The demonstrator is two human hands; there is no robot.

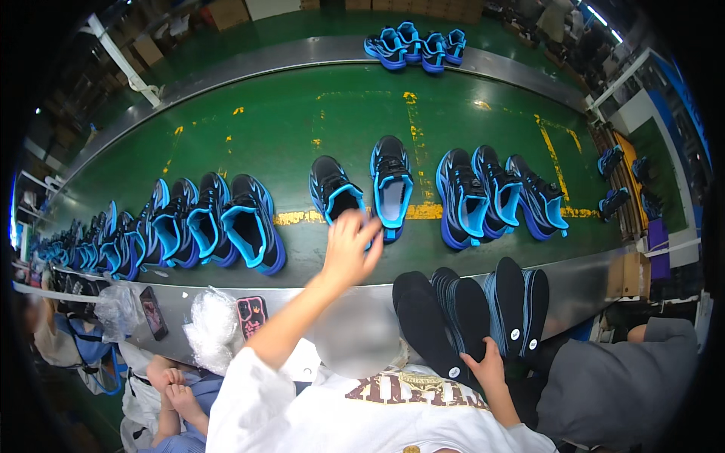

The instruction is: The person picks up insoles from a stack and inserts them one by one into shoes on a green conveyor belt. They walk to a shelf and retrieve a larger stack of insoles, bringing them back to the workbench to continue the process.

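Observation:
My left hand [352, 248] reaches over the heels of two black-and-blue sneakers in the middle of the green belt. Its fingers blur at the collar of the left sneaker [329, 181]; whether they grip it cannot be told. Just right of the hand stands the other sneaker [391, 181], a pale lining visible inside it. My right hand [487, 368] is at the lower end of a stack of black insoles [465, 309], thumb and fingers closed around the edge. Beside that stack are a large insole [419, 313] and further insoles [507, 302] with white round stickers.
Three sneakers [495, 192] stand to the right, with a long row of sneakers [204, 219] to the left. Several more are on the far metal ledge [513, 69]. Plastic bags [214, 328] and two phones [251, 313] lie on the near ledge. People sit on both sides.

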